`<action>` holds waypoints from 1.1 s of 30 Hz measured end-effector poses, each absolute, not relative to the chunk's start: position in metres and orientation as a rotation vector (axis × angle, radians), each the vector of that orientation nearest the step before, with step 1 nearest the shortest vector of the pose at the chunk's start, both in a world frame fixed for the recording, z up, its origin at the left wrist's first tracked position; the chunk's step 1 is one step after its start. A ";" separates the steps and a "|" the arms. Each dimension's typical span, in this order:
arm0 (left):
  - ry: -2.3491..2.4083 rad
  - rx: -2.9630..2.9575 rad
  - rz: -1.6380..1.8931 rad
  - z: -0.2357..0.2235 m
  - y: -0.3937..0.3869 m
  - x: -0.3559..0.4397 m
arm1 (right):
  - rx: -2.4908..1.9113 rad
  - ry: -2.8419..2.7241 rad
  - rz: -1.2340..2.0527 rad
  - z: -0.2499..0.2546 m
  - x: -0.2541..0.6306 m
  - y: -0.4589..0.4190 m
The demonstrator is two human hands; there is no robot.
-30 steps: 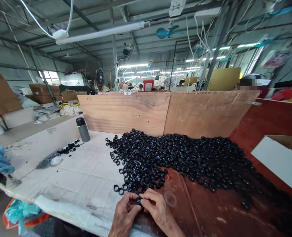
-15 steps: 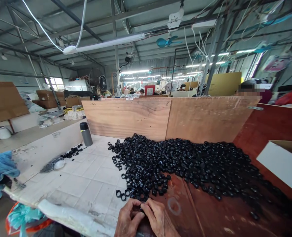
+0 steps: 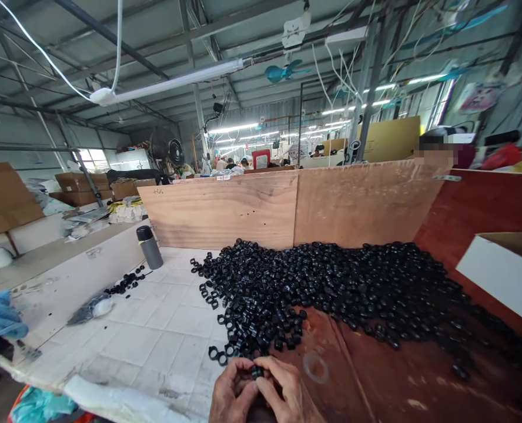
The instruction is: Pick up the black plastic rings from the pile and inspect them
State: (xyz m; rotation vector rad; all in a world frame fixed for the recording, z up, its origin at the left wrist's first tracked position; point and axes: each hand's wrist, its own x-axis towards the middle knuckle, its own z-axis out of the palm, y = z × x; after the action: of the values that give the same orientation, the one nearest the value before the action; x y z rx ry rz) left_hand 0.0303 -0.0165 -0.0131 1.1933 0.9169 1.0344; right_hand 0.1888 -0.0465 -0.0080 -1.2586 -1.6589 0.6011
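My left hand and my right hand meet at the table's near edge, fingertips pinched together. Between them is one small black ring-shaped part, gripped from both sides. The fingers partly cover it, so its details do not show. Just beyond my hands spreads a large pile of similar black ring parts, with a few loose rings close to my left fingers.
A wooden board stands behind the pile. To the left are a grey flask, a small group of black pieces and a bag of dark pieces. An open white box sits right. A co-worker is partly visible beyond the board.
The black ring part now shows between my fingertips, where it was mostly hidden before. My hands stay together in nearly the same place. The camera view has shifted slightly.
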 end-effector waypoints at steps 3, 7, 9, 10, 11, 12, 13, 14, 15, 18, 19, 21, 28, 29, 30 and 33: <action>0.926 1.232 1.060 -0.015 -0.017 0.028 | -1.277 -1.697 0.633 -0.009 0.188 -0.045; 0.914 1.269 1.074 -0.019 -0.017 0.027 | -1.400 -1.719 0.555 -0.017 0.186 -0.038; 0.917 1.251 1.092 -0.019 -0.016 0.027 | -1.396 -1.672 0.576 -0.018 0.186 -0.037; 0.921 1.227 1.107 -0.019 -0.016 0.028 | -1.372 -1.656 0.609 -0.017 0.187 -0.038; 0.927 1.197 1.122 -0.018 -0.016 0.028 | -1.345 -1.652 0.644 -0.016 0.188 -0.038; 0.934 1.167 1.136 -0.018 -0.016 0.028 | -1.321 -1.660 0.673 -0.015 0.188 -0.039; 0.942 1.142 1.149 -0.017 -0.016 0.028 | -1.307 -1.672 0.689 -0.013 0.189 -0.040; 0.948 1.126 1.161 -0.017 -0.016 0.028 | -1.308 -1.672 0.689 -0.013 0.189 -0.041; 0.955 1.121 1.174 -0.016 -0.015 0.028 | -1.314 -1.657 0.683 -0.012 0.188 -0.041; 0.983 1.126 1.210 -0.014 -0.016 0.028 | -1.293 -1.586 0.710 -0.012 0.187 -0.042; 0.987 1.127 1.209 -0.014 -0.016 0.028 | -1.290 -1.575 0.726 -0.011 0.187 -0.042; 0.989 1.128 1.185 -0.014 -0.015 0.027 | -1.304 -1.571 0.725 -0.009 0.187 -0.042; 0.948 1.227 1.082 -0.005 -0.019 0.022 | -1.296 -1.585 0.708 0.007 0.190 -0.044; 0.959 1.267 1.060 -0.002 -0.020 0.020 | -1.333 -1.568 0.695 0.009 0.191 -0.045; 0.979 1.310 1.049 0.001 -0.022 0.019 | -1.351 -1.556 0.680 0.011 0.192 -0.046; 0.979 1.346 1.022 0.005 -0.023 0.019 | -1.260 -1.586 0.712 0.014 0.194 -0.049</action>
State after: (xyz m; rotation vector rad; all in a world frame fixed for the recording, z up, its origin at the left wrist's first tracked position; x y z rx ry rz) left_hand 0.0187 -0.0227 0.0049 1.3456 0.9789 1.0219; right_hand 0.1940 -0.0491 0.0138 -1.2603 -1.5864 0.7124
